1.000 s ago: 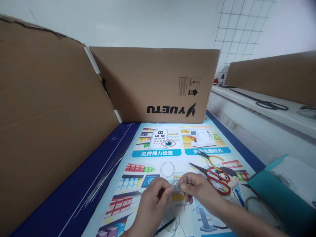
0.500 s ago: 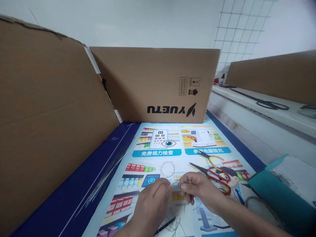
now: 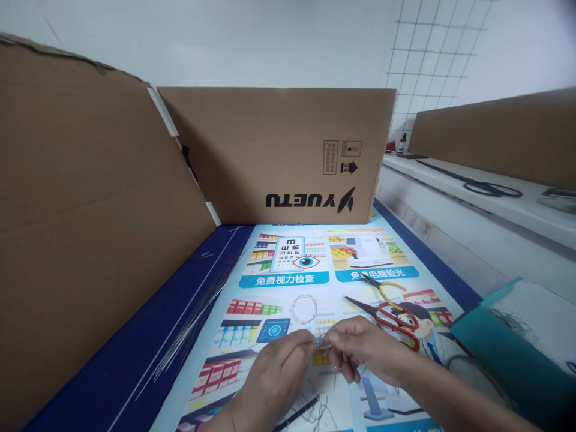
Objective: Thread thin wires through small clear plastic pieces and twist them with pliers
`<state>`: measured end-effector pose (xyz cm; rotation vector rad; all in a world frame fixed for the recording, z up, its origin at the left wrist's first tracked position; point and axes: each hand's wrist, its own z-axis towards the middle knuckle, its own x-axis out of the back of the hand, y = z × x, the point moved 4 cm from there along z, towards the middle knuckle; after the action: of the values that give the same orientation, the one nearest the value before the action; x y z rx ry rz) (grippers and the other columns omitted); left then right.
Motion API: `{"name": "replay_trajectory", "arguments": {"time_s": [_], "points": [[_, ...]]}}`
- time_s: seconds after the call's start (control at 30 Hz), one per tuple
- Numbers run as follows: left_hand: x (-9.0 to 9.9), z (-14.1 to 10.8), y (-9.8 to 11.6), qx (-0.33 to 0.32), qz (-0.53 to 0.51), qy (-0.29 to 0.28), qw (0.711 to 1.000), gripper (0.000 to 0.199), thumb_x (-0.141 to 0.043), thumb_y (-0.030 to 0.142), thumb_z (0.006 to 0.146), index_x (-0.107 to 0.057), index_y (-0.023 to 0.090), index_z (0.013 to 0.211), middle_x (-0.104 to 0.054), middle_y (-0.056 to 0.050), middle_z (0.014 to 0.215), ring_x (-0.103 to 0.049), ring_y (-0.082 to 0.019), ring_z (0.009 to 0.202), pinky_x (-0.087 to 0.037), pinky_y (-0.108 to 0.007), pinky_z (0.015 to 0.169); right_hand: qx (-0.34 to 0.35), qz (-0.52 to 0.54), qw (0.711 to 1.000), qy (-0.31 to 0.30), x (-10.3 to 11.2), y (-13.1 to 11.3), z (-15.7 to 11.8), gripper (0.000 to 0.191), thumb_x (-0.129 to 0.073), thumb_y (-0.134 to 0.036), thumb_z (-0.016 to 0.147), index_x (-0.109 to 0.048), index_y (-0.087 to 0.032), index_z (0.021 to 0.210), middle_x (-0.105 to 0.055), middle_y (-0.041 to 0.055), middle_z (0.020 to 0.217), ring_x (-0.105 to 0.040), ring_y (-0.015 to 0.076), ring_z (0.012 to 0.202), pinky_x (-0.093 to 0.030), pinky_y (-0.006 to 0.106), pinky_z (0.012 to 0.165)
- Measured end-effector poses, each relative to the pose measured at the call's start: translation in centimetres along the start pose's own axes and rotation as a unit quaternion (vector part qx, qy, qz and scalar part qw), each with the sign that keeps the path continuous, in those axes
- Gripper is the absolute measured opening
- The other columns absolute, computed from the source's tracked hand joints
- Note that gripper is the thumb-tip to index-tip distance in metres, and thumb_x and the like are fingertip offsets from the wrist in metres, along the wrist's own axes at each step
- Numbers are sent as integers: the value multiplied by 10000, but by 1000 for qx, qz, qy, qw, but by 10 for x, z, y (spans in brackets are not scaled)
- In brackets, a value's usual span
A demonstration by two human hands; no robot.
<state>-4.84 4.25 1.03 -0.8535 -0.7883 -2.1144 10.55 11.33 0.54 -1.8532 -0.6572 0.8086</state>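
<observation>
The far cardboard panel (image 3: 270, 150) is matt brown; the printed sheet (image 3: 333, 291) before it looks smooth, faintly glossy. The held wire (image 3: 323, 345) looks like thin, bright metal; at right, scissors (image 3: 366, 308) join metal blades to smooth, plastic-looking red handles.

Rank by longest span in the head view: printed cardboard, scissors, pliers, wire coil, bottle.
1. Printed cardboard
2. Red-handled scissors
3. Yellow-handled pliers
4. Round wire coil
5. Small bottle; it's farther off, so true size is unsure.
</observation>
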Motion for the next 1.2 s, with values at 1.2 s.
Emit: {"name": "replay_trajectory", "arguments": {"time_s": [1.2], "points": [[-6, 21, -5, 156, -168, -221, 948, 148, -420, 169, 859, -546, 203, 789, -630, -4, 764, -575, -141, 702, -410, -228, 631, 45, -35, 995, 86, 37, -9, 6, 182, -562, -331, 803, -492, -166, 766, -599, -17, 599, -496, 61, 413, -295, 157, 371]]}}
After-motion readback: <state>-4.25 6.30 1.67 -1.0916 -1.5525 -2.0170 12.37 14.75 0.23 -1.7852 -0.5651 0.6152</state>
